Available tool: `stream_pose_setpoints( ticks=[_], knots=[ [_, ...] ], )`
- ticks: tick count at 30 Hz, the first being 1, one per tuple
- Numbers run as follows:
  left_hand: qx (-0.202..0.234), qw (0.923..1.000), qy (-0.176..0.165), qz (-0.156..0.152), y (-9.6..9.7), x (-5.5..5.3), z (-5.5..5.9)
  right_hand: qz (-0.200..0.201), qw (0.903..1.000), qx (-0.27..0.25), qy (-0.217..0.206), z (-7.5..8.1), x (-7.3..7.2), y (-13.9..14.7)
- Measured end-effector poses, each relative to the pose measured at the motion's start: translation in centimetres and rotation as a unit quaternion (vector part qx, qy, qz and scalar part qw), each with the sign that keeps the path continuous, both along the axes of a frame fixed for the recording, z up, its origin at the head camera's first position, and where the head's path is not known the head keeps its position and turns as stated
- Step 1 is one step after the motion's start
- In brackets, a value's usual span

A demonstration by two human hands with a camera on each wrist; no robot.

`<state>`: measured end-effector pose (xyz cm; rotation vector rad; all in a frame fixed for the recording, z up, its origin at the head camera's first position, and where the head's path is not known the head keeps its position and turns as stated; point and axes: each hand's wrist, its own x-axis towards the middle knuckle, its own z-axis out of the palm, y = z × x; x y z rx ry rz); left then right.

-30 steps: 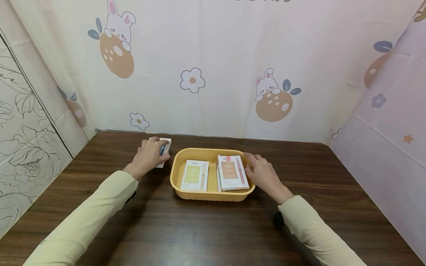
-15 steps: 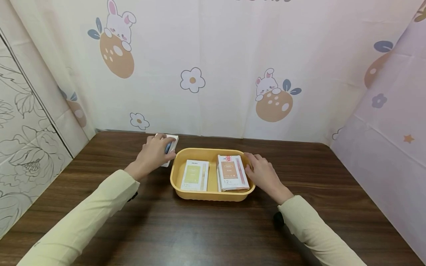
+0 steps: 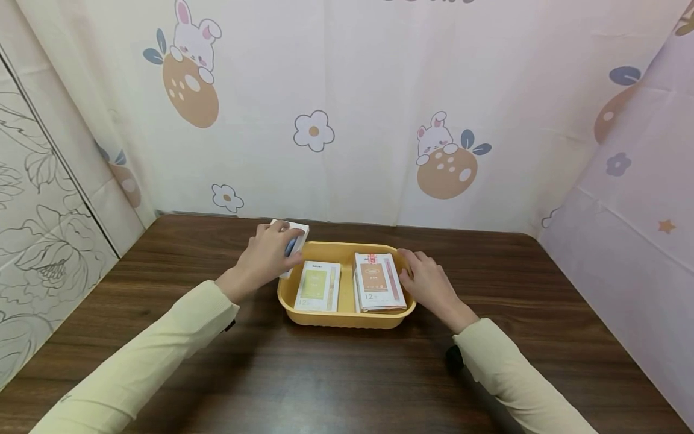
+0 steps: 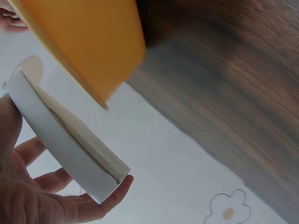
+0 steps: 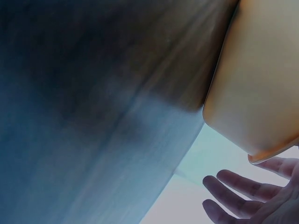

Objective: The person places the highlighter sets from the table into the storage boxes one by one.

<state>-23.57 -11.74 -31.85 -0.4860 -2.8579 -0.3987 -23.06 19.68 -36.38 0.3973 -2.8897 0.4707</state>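
Note:
My left hand [image 3: 262, 258] grips a slim white carton [image 4: 63, 144] with a blue patch on its face. The carton is tilted over the left rim of a yellow plastic basket [image 3: 347, 320]. In the left wrist view, its narrow end and side face the camera, with fingertips curled round the far edge. At the basket's right rim, my right hand [image 3: 432, 284] holds on with thumb inside and index finger at the edge; its other fingers spread loosely outside. Inside lie a white pen box with a green panel [image 3: 317, 286] and another with a brown panel [image 3: 378, 283].
The dark wooden table [image 3: 336, 380] extends around the basket. A pale curtain [image 3: 368, 181] with rabbit and flower prints hangs behind the table's back edge.
My left hand has moved right with the carton, from the tabletop left of the basket to over its left rim. The right hand and basket have stayed put.

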Motion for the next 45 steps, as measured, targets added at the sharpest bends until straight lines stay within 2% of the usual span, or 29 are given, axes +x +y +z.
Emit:
stream_pose_setpoints(
  ticks=[9,16,27,37,45],
  knots=[
    [0.01,0.9997,0.0,-0.024,1.8,0.6,-0.1,0.009,0.9998,-0.018,0.003,-0.1,-0.1,0.1],
    [-0.012,0.9996,-0.011,-0.022,3.4,0.9,-0.5,0.011,0.9997,-0.021,-0.002,-0.1,-0.2,0.1],
    [-0.056,0.9975,0.031,-0.031,5.4,2.0,-1.4,0.008,0.9999,-0.015,-0.001,0.0,-0.3,0.1],
    [-0.054,0.9959,0.067,-0.024,6.1,2.5,-2.4,0.005,0.9999,-0.01,-0.008,0.0,-0.3,0.0],
    [-0.058,0.9968,0.054,-0.011,6.7,2.6,-2.7,0.003,0.9999,-0.011,-0.005,0.0,-0.2,0.0]
  ],
)
